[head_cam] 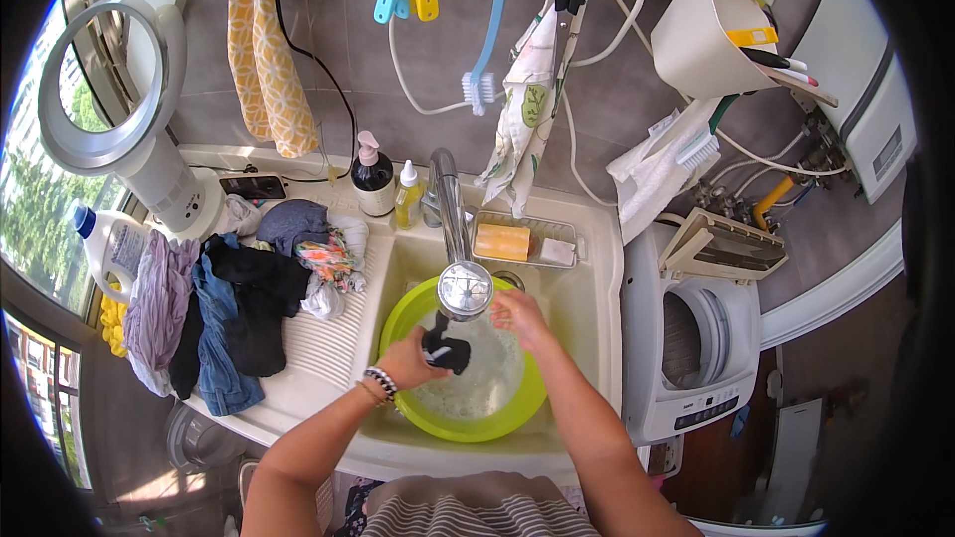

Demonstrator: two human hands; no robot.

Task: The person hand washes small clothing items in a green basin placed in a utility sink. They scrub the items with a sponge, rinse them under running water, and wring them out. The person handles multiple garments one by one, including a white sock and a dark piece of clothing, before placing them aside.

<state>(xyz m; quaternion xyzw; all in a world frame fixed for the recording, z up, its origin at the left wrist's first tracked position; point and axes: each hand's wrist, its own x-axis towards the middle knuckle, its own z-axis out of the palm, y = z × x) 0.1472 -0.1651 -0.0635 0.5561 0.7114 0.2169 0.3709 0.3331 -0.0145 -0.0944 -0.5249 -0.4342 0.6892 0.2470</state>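
A lime-green plastic basin [489,429] of soapy water stands in the laundry sink [597,313]. Over its left side, my left hand [409,364] grips a small black cloth item [450,354] with a light patch; a dark end of it reaches up towards the faucet. My right hand [520,318] is just right of the faucet head [465,289], above the basin's upper right part, with fingers bent; whether it holds anything cannot be told. The chrome faucet hangs over the basin's far side and hides part of the water.
Piled clothes [257,291] lie on the ribbed drainboard [328,347] at left, near a detergent bottle [112,242] and bladeless fan [160,171]. Behind the basin are a wire soap tray [571,233] with an orange soap bar [503,242] and a pump bottle [372,179]. A washing machine [697,343] stands right.
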